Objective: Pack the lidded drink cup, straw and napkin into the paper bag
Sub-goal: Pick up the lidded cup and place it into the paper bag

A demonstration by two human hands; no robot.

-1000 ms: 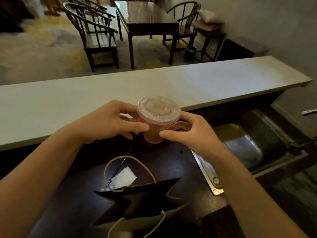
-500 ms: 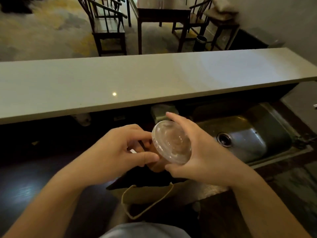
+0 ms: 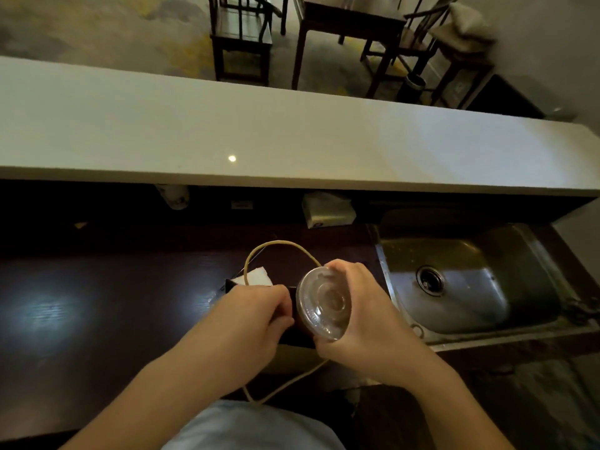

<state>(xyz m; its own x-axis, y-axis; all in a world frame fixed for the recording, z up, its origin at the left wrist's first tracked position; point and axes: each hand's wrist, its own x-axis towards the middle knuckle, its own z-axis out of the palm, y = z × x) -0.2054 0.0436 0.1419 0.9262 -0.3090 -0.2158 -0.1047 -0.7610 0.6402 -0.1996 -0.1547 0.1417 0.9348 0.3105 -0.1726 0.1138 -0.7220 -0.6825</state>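
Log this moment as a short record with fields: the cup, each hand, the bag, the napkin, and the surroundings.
cup: lidded drink cup, clear lid up, at the mouth of the bag
right hand: right hand wrapped around the cup's side
left hand: left hand at the bag's opening beside the cup
bag: paper bag on the dark counter, rope handle looped up
napkin: white napkin on the counter behind the bag
straw: cannot tell
sink: steel sink at right

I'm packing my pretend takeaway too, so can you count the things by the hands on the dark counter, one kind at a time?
Lidded drink cup: 1
Paper bag: 1
Napkin: 1
Tissue box: 1
Total: 4
The straw is too dim to pick out, so it is not counted.
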